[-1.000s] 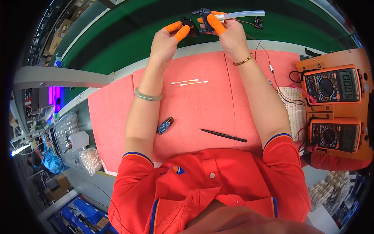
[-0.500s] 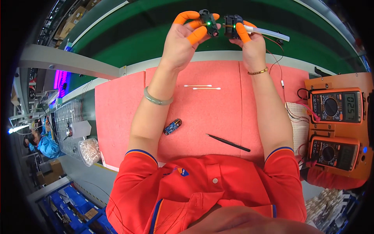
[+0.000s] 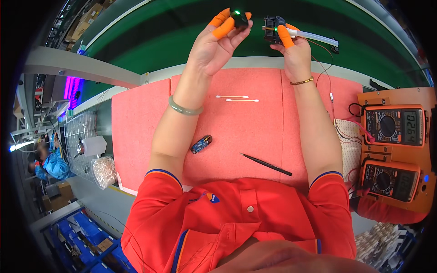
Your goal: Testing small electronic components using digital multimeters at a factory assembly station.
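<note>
My left hand (image 3: 210,51) is pinching a small black piece (image 3: 239,21), green light showing, in orange-capped fingers (image 3: 223,29); my right hand (image 3: 297,53) is gripping a black fixture (image 3: 272,34) with a clear tube (image 3: 318,39), just right, apart. Both are hanging over the far green surface (image 3: 164,41). A slack left pinch could be risking a drop; overreaching could be straining the wire connector (image 3: 331,96) nearer me.

downward fisheye view, head-mounted
</note>
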Demonstrator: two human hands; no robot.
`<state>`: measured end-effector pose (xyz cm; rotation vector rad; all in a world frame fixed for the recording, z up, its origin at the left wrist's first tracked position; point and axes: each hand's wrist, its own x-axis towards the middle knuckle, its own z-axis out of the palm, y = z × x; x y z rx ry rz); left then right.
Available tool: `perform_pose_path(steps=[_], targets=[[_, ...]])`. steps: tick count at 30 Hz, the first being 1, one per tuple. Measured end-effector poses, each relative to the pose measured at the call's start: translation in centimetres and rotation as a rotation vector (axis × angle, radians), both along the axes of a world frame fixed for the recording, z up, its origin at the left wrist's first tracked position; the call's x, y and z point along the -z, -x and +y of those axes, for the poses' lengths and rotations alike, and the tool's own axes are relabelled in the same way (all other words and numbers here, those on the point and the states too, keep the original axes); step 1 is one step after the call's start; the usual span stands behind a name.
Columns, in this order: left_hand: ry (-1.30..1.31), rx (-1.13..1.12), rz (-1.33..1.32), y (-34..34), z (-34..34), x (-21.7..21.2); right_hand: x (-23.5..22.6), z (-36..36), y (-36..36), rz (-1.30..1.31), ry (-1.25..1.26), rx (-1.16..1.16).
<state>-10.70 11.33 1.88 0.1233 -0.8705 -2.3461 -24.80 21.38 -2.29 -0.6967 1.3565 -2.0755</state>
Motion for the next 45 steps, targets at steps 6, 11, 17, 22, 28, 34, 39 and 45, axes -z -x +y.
perform_pose_path(steps=[6,11,17,22,28,34,39,45], targets=[[1.034,-0.339,-1.071,2.4,-3.1,4.2,0.0,0.0,0.1,-0.036,0.054,0.003],[1.564,-0.67,-1.168,1.7,-5.1,4.7,-1.1,-0.2,-0.6,-0.038,-0.021,-0.02],[0.82,-0.225,-0.716,0.7,0.9,1.4,-0.5,-0.2,-2.2,0.081,0.009,-0.128],[0.625,-0.285,-0.633,0.1,2.1,1.6,-1.3,0.7,-3.4,0.034,0.084,-0.152],[0.642,-0.304,-0.63,-0.5,1.6,2.3,-1.2,1.0,-3.7,0.087,-0.004,-0.173],[0.572,-0.243,-0.622,-0.2,1.2,2.4,-0.9,0.8,-3.3,-0.005,-0.025,-0.221],[0.557,-0.24,-0.616,-0.1,-1.0,3.1,-0.8,0.3,-2.5,-0.032,0.02,-0.118],[0.423,-0.157,-0.419,-1.8,-0.8,1.1,-0.8,0.1,-1.0,-0.213,-0.155,0.133]])
